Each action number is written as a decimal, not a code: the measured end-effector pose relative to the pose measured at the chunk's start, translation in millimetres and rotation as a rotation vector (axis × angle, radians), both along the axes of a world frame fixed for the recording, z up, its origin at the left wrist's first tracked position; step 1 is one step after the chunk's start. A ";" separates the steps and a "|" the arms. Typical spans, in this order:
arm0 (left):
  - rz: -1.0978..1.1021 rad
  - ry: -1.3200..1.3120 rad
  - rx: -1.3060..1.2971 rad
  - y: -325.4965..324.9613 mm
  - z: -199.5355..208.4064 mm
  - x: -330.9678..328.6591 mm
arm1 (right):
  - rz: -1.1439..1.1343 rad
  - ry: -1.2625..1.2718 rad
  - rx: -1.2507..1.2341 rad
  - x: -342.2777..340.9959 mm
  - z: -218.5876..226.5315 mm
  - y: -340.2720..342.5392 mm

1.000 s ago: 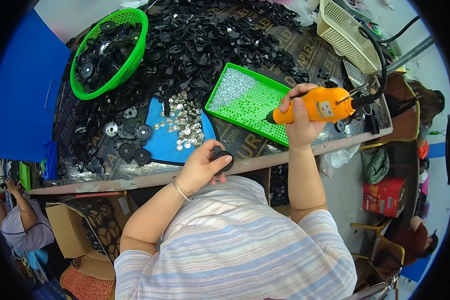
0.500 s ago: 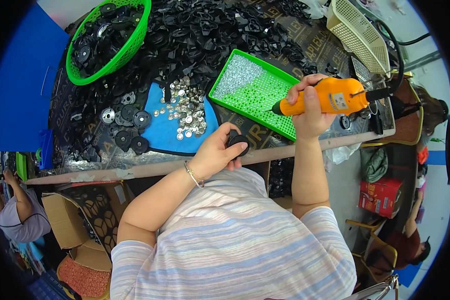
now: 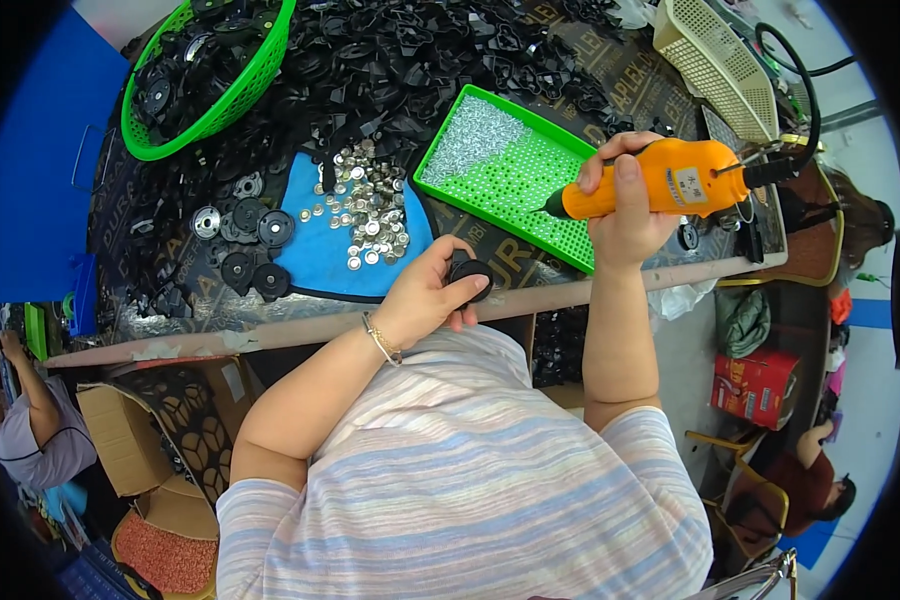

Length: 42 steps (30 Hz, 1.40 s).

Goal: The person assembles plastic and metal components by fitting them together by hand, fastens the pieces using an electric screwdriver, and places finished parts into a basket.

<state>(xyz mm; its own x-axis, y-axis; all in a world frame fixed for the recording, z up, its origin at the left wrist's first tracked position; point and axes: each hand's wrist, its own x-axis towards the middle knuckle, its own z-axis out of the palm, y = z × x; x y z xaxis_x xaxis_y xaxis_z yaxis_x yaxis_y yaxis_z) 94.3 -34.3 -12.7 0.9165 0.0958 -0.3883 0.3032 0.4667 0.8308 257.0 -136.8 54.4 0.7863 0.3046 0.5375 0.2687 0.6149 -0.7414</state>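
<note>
My right hand [image 3: 625, 200] is wrapped round an orange electric screwdriver [image 3: 685, 180], whose dark tip points left over the green tray [image 3: 560, 205]. Small silver screws [image 3: 475, 135] are heaped in that tray's far left part. Close to the table's front edge, my left hand [image 3: 435, 290] grips a round black plastic part [image 3: 473, 279] between thumb and fingers. Left of this hand, silver metal caps [image 3: 375, 215] lie loose on a blue cloth [image 3: 315, 265]. Several black discs [image 3: 275, 229] rest beside the cloth.
Black plastic parts [image 3: 400, 70] are piled across the back of the table. A green basket [image 3: 255, 90] of black parts stands far left, and a beige basket [image 3: 720, 75] far right. Cardboard boxes [image 3: 120, 440] stand below the table at left. Other people sit at both sides.
The whole view has shifted slightly. The screwdriver is still held over the tray, its tip a little nearer the tray's middle. My left hand keeps hold of the black part.
</note>
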 end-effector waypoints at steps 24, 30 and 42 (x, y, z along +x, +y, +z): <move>0.040 0.008 -0.034 -0.3 0.2 0.3 | 0.017 -0.044 -0.007 2.8 -0.7 -7.3; 0.034 0.001 -0.051 2.1 -2.9 0.4 | 0.205 -0.106 0.141 -19.8 32.7 -25.3; 0.060 0.018 -0.021 1.4 -1.3 0.3 | 0.333 -0.069 -0.004 -52.4 28.3 -19.1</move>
<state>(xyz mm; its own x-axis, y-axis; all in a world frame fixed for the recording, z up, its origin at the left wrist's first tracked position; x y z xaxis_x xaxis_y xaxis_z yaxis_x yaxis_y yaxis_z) 94.6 -32.9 -14.0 0.9021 0.1422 -0.4074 0.2889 0.5022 0.8151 204.6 -155.9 82.7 0.6054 0.5406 0.5841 0.1034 0.6743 -0.7312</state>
